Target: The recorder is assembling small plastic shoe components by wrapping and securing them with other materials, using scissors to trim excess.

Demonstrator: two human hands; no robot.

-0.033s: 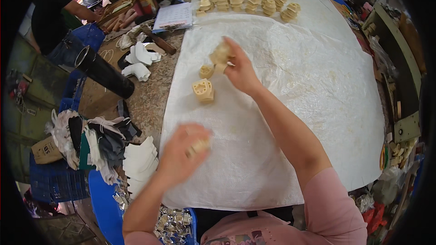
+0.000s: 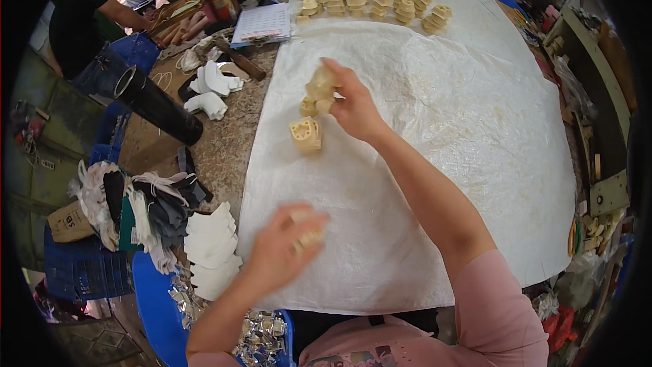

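Item — cream moulded pieces on the white sheet (image 2: 475,163): our right hand (image 2: 353,105) is gripping one piece (image 2: 320,85) over a small cluster (image 2: 307,132), far from us.

Nothing is shifting since a moment ago — our left hand (image 2: 285,248), near, is clenching another piece (image 2: 309,234), blurred, so the stacking is continuing.

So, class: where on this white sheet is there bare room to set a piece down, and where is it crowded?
Free: the wide stretch of white sheet right of the right hand, and the strip between both hands. Crowded: the far edge with rows of cream pieces, and the left table edge with white fittings.
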